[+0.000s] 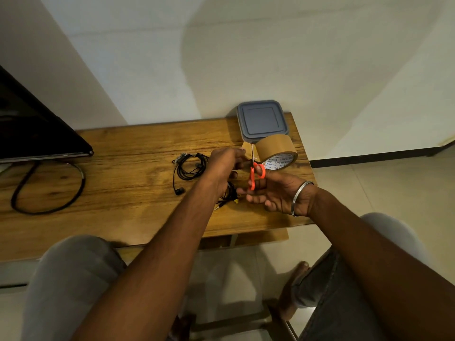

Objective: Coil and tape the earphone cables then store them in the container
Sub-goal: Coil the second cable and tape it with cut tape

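A roll of brown tape (277, 150) stands on the wooden table (123, 148) in front of a grey lidded container (261, 120). My left hand (225, 163) pinches a strip of tape (247, 146) pulled from the roll. My right hand (275, 190) grips orange-handled scissors (256, 173), blades pointing up across the strip. A black earphone cable (190, 167) lies loosely coiled on the table left of my hands. A second cable bundle (227, 196) with plugs lies under my left wrist, partly hidden.
A dark monitor (37, 129) stands at the far left with a thick black cable (49, 190) looping on the table below it. The table's right edge runs close to the tape roll. My knees sit under the front edge.
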